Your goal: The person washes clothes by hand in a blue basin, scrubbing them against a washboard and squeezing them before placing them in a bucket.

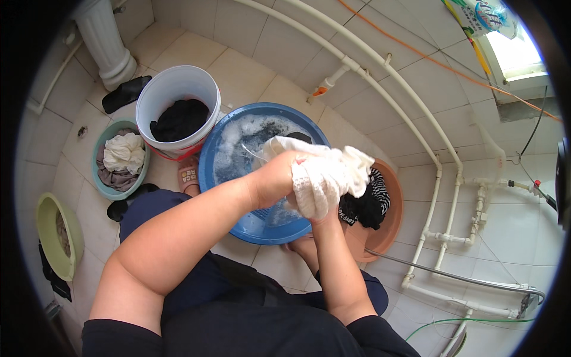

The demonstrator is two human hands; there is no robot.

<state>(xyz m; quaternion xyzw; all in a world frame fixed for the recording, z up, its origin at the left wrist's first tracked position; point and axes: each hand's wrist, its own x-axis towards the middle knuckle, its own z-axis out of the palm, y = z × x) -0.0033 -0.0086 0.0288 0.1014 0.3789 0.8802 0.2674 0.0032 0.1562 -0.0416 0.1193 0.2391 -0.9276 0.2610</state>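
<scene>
A wet white cloth [352, 167] is bunched between my two hands, above the right part of a blue plastic basin [263, 238]. My left hand [279, 176] grips it from the left, with the fingers largely hidden. From below, my right hand [322, 214] closes on it; white textured material covers most of that hand. A loose flap of the cloth hangs toward the basin. Foamy water [238, 143] fills the basin, and a dark item [299, 137] shows at its far side. A ridged washboard surface [267, 216] is partly visible under my hands.
An orange basin [395, 192] with dark clothes [370, 209] stands right. To the left are a white bucket [178, 80] holding black cloth, a teal basin [100, 178] with laundry and a green basin [76, 250]. A metal hose [446, 271] reaches the orange basin. Pipes [392, 102] line the wall.
</scene>
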